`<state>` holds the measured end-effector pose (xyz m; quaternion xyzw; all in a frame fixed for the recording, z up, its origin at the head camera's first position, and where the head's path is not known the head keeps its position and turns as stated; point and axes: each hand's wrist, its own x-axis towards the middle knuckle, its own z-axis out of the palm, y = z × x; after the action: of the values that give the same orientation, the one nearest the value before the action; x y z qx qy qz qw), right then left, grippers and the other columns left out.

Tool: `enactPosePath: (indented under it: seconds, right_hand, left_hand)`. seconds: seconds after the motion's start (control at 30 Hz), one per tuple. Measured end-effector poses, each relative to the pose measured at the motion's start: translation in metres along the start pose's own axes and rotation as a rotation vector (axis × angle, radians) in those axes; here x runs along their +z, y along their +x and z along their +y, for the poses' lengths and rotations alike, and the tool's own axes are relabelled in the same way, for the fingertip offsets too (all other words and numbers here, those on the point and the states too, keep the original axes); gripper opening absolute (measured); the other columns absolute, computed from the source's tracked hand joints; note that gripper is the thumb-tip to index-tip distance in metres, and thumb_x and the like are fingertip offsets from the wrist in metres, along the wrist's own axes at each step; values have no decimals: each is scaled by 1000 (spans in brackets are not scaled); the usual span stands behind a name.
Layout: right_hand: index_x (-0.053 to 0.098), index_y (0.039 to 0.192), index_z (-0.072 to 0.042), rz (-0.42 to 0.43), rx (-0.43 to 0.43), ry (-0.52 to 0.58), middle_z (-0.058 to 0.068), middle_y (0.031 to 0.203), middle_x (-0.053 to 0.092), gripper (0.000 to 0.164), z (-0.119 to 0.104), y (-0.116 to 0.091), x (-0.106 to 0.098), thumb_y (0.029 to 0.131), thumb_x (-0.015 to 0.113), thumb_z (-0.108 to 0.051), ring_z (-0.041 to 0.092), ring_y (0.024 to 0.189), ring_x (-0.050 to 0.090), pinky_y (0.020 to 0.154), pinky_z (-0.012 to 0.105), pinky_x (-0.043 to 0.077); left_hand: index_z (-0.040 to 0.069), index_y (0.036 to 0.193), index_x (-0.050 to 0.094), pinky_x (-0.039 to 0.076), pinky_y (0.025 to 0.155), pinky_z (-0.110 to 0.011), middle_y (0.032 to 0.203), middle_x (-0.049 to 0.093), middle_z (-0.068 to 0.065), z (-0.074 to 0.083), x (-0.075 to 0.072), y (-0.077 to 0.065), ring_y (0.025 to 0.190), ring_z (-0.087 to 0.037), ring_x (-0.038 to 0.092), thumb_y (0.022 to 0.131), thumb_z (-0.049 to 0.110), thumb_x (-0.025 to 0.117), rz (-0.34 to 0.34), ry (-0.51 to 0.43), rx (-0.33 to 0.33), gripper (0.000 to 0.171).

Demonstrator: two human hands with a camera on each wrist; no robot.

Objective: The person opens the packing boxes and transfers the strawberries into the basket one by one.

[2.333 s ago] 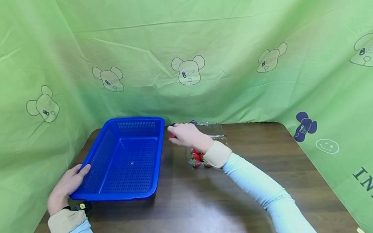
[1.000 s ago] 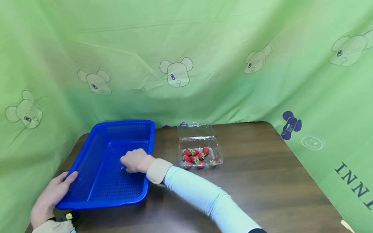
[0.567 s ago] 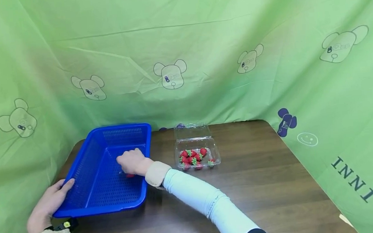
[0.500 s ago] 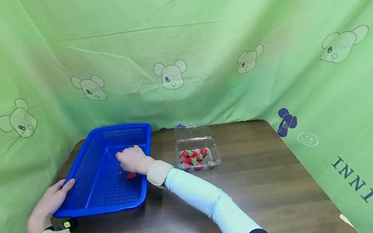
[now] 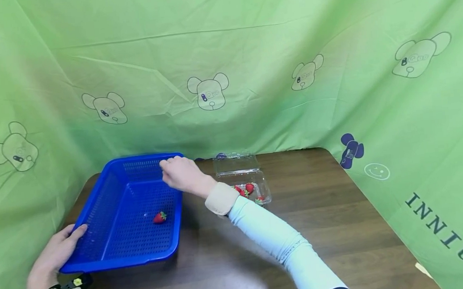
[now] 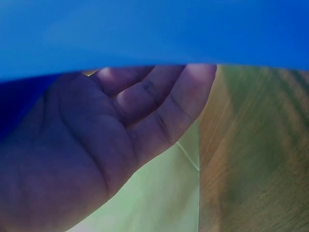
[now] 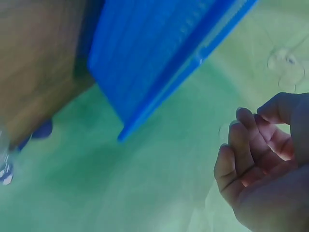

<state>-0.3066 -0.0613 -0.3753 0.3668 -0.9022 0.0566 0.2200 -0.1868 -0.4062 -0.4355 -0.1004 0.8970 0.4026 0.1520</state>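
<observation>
A blue perforated plastic basket (image 5: 120,261) stands at the table's left, its near side tipped up a little. My left hand (image 5: 54,255) grips its near left edge, thumb over the rim; in the left wrist view the fingers (image 6: 166,108) reach beneath the blue plastic. Inside the basket lies one strawberry (image 5: 159,217). Over the basket's right rim is my right hand (image 5: 185,174). The right wrist view shows its fingers (image 7: 241,145) loosely curled around nothing. Behind the right forearm, a clear clamshell box (image 5: 263,188) with its lid up contains several strawberries (image 5: 250,188), partly hidden by the sleeve.
The wooden table (image 5: 302,229) extends to the right and front of the box. A green curtain (image 5: 254,125) with bear prints hangs close behind the table and along both sides.
The right hand went from the box into the basket, let go of a strawberry there, then rose back toward the right rim. The left hand keeps its grip on the basket.
</observation>
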Motion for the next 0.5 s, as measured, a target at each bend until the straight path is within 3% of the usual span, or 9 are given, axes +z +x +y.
enactPosePath:
  seconds: [0.27, 0.5]
  right_hand:
    - [53, 80, -15, -27, 90, 44, -3, 72, 59, 12, 38, -22, -13, 91, 52, -19, 17, 65, 57, 53, 33, 47]
    - [52, 78, -16, -163, 135, 71, -5, 68, 54, 13, 69, -53, -11, 91, 54, -18, 13, 60, 50, 52, 29, 41]
  left_hand:
    - [-8, 140, 27, 54, 65, -35, 86, 67, 0, -1, 1, 0, 71, -15, 66, 100, 55, 30, 6, -73, 8, 75]
    - [-7, 140, 25, 56, 65, -39, 86, 67, -2, 0, 3, -4, 71, -22, 69, 99, 57, 31, -27, -128, -4, 76]
